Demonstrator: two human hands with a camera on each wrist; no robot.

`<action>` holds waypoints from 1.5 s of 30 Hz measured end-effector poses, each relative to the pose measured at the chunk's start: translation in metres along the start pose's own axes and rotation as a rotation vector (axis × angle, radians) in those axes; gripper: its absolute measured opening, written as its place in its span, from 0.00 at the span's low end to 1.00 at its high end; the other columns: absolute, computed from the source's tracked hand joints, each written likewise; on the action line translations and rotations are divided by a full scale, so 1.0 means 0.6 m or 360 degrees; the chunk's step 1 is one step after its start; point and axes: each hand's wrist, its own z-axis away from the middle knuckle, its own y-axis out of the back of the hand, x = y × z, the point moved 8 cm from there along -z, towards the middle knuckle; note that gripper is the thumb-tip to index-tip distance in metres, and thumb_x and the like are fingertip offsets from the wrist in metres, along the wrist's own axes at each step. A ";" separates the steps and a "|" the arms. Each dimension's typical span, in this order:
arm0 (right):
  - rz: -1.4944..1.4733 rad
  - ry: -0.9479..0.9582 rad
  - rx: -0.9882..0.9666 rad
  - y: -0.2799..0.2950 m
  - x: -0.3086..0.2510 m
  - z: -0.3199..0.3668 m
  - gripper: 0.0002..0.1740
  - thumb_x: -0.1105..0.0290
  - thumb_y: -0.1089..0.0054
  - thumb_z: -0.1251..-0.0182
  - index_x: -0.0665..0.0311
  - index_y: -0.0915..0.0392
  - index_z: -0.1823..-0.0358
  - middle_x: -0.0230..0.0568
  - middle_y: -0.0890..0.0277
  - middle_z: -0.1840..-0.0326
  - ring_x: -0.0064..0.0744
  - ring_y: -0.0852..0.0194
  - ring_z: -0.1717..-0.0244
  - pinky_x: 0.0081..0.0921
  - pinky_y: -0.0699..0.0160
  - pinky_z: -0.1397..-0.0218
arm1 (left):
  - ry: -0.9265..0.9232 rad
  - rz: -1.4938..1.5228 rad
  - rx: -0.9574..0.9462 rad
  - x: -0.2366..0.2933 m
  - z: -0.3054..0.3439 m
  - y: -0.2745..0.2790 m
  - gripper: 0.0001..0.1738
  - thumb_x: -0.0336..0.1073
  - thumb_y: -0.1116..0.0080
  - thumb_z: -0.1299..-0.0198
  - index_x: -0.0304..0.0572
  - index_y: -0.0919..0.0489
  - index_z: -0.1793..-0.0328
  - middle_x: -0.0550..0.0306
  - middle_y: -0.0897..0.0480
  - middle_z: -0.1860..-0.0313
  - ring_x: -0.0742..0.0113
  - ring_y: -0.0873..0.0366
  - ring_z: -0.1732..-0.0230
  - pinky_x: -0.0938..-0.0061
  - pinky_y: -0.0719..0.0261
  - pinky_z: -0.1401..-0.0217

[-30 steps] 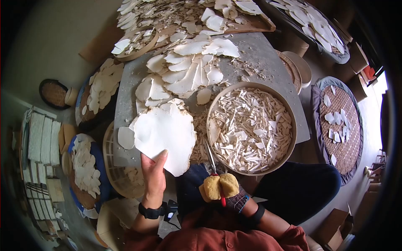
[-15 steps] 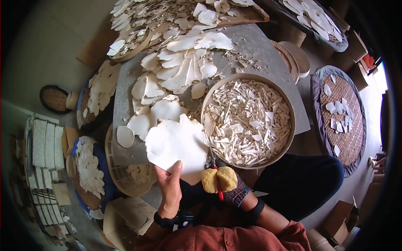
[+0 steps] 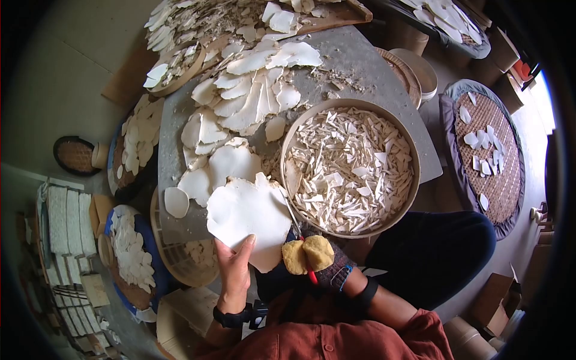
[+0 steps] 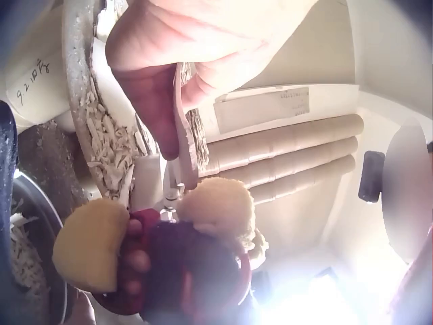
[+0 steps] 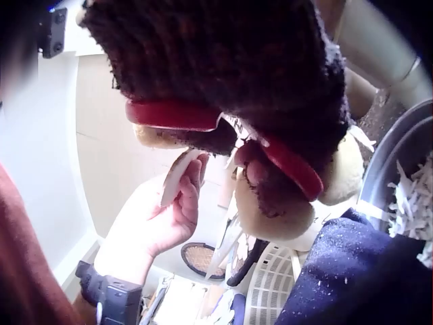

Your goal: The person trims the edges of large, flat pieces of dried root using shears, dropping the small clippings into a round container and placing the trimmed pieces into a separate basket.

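My left hand (image 3: 235, 273) pinches a broad, flat white sheet (image 3: 247, 210) by its lower edge, thumb on top and fingers underneath. The sheet has a ragged, brownish rim; its material is unclear. In a dark knitted glove with bare fingertips, my right hand (image 3: 337, 271) grips scissors (image 3: 294, 221) with red handles (image 5: 172, 115). Yellow foam pads (image 3: 311, 253) wrap those handles. The scissor blades lie along the sheet's right edge, partly hidden by it. Past the blades, a round tub (image 3: 414, 180) holds many narrow white strips.
Similar white sheets (image 3: 252, 96) are heaped on the grey table (image 3: 354, 57). A wooden tray (image 3: 336, 21) of pieces stands behind them. Round woven trays (image 3: 504, 192) flank the table, and a slatted plastic basket (image 3: 162, 255) sits below its left edge.
The left hand has carried the white sheet off the pile, right and down to the scissors. The blades now meet its right edge. The head view has shifted, moving the table up and left.
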 end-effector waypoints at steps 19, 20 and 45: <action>-0.0875 -0.0405 -0.0195 -0.056 0.043 0.023 0.27 0.62 0.38 0.47 0.63 0.32 0.46 0.48 0.30 0.47 0.43 0.32 0.44 0.33 0.33 0.38 | 0.0276 0.0028 -0.0198 0.008 -0.021 0.041 0.39 0.19 0.45 0.49 0.39 0.46 0.30 0.51 0.33 0.38 0.64 0.34 0.39 0.69 0.33 0.38; -0.0946 -0.0461 -0.0231 -0.066 0.052 0.026 0.27 0.62 0.38 0.47 0.63 0.32 0.46 0.48 0.30 0.48 0.43 0.32 0.44 0.33 0.33 0.38 | 0.0189 0.0000 -0.0163 0.014 -0.025 0.044 0.39 0.19 0.45 0.49 0.40 0.46 0.30 0.51 0.33 0.39 0.65 0.33 0.40 0.69 0.33 0.38; -0.1704 -0.0453 -0.0273 -0.032 -0.007 0.006 0.15 0.69 0.46 0.37 0.66 0.25 0.51 0.43 0.22 0.51 0.35 0.23 0.50 0.28 0.27 0.45 | 0.0243 -0.0170 -0.0544 0.035 -0.078 0.034 0.42 0.25 0.39 0.51 0.38 0.45 0.29 0.51 0.34 0.37 0.64 0.36 0.36 0.69 0.36 0.35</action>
